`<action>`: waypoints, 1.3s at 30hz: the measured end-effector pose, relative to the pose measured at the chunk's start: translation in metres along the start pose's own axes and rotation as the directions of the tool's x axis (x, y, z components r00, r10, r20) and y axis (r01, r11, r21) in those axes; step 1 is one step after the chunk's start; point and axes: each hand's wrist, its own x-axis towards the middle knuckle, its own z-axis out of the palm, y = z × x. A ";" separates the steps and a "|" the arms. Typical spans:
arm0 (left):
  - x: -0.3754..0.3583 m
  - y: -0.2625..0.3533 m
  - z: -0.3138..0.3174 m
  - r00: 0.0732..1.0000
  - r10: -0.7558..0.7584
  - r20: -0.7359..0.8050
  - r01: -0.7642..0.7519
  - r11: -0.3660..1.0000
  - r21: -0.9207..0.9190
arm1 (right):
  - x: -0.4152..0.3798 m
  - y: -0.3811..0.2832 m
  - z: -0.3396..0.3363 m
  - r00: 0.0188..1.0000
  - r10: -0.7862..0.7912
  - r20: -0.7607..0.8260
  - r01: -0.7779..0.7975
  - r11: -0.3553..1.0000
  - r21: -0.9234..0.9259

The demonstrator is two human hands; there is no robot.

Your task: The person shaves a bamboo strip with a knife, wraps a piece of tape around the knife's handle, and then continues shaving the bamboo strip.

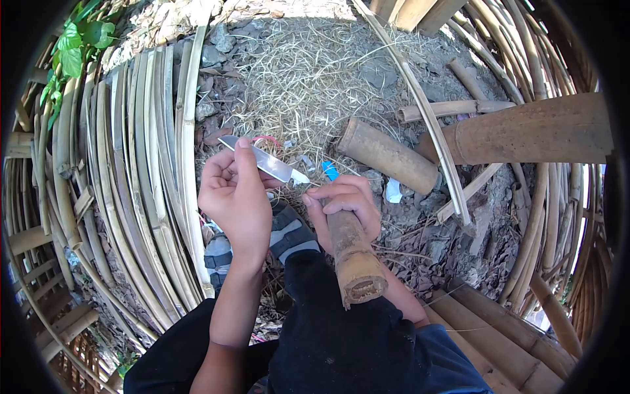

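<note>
My left hand [239, 190] is closed on a shiny flat metal blade [266, 162], with the thumb pressed along its upper part. The blade tilts from upper left down toward my right hand. My right hand [348, 207] wraps round a short brown bamboo piece [357, 259], which points down toward my lap with its cut end facing me. A small white tip [300, 177] shows between the blade and my right fingers; what it belongs to is unclear. Just above my right hand lies a bright blue scrap [330, 171].
Long split bamboo strips [147, 164] stand side by side on the left. A bamboo section [390, 154] lies beyond my right hand, near a thick pole [525, 131] and a long curved strip [420, 98]. Pale shavings [308, 79] cover the ground ahead.
</note>
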 end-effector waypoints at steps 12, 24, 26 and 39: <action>-0.013 -0.008 0.007 0.982 0.190 -0.022 -0.191 0.981 -0.023 | 0.008 -0.026 0.013 0.586 0.802 0.111 -0.693 0.426 0.582; 0.000 -0.012 -0.001 0.979 -0.192 0.072 0.204 0.955 -0.218 | 0.005 -0.017 0.008 0.769 0.635 0.075 -0.571 0.629 0.527; 0.002 -0.012 -0.002 0.969 -0.224 0.104 0.241 0.949 -0.203 | 0.007 -0.014 0.004 0.789 0.611 0.066 -0.544 0.644 0.539; -0.003 -0.005 0.000 0.994 -0.036 0.101 0.033 0.999 0.031 | 0.024 -0.016 -0.015 0.778 0.558 0.289 -0.626 0.642 0.443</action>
